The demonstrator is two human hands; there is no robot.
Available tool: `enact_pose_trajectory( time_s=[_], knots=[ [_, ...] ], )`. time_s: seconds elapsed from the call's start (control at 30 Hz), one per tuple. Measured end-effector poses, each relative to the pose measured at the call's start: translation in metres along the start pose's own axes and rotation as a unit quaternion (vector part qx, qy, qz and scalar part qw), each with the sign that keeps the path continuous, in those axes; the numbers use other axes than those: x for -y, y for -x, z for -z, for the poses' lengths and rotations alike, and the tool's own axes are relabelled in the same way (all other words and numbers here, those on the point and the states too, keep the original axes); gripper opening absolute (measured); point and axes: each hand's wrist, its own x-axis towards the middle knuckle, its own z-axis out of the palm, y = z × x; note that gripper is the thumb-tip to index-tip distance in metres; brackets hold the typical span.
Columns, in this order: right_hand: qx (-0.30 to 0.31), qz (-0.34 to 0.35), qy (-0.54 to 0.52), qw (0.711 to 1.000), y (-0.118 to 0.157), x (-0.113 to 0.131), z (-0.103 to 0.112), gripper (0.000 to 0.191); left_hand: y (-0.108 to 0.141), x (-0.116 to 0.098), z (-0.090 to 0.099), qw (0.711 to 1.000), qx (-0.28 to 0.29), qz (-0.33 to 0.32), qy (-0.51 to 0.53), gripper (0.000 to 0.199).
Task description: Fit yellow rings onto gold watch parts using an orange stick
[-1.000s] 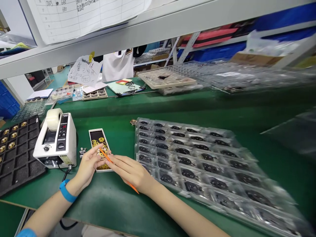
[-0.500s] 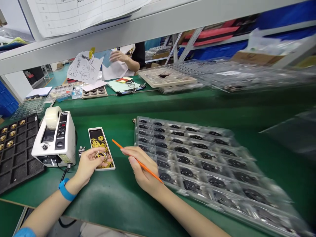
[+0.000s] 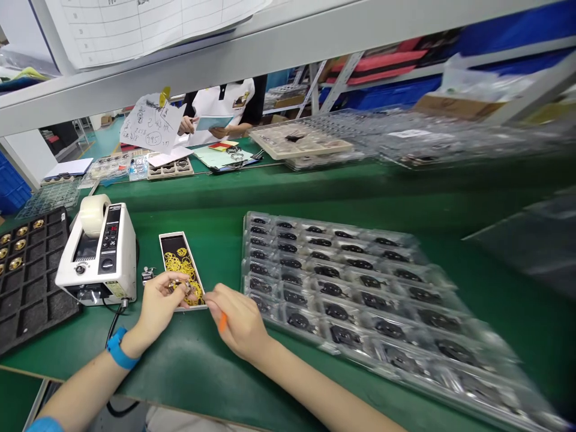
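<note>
My left hand point(image 3: 162, 303), with a blue wristband, pinches a small round metal part point(image 3: 180, 287) over the near end of a narrow white box point(image 3: 180, 234). Yellow rings point(image 3: 180, 264) lie inside that box. Close beside it on the right, my right hand point(image 3: 236, 318) is closed on an orange stick point(image 3: 222, 322), most of which is hidden by the fingers. Its fingertips are near the box's right edge. To the right lies a large clear tray point(image 3: 326, 346) of black parts in separate compartments.
A white tape dispenser point(image 3: 123, 255) stands left of the box, with a small metal counter point(image 3: 147, 275) between them. Farther left is a black tray point(image 3: 38, 306) with gold parts. Across the bench sits a person point(image 3: 234, 99) holding a blue-green sheet point(image 3: 213, 122).
My right hand has moved left and turned, so the orange stick is now mostly hidden. My left hand has stayed nearly in place. The person opposite has lowered the blue-green sheet.
</note>
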Motion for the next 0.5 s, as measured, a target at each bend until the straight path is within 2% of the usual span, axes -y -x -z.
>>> enact_pose_trajectory(
  time_s=[0.2, 0.3, 0.5],
  knots=[
    [-0.008, -0.055, 0.063, 0.996, 0.0, 0.002, -0.014, 0.009, 0.007, 0.011, -0.007, 0.998, 0.022, -0.041, -0.046, 0.037],
    [-0.012, -0.092, 0.042, 0.995, 0.001, -0.001, -0.015, 0.008, 0.011, 0.017, -0.009, 0.992, 0.034, -0.072, -0.1, 0.041],
    [0.029, -0.211, -0.054, 0.975, 0.002, -0.005, -0.016, 0.011, 0.015, 0.025, -0.008, 0.965, 0.057, -0.156, -0.202, 0.038]
  ],
)
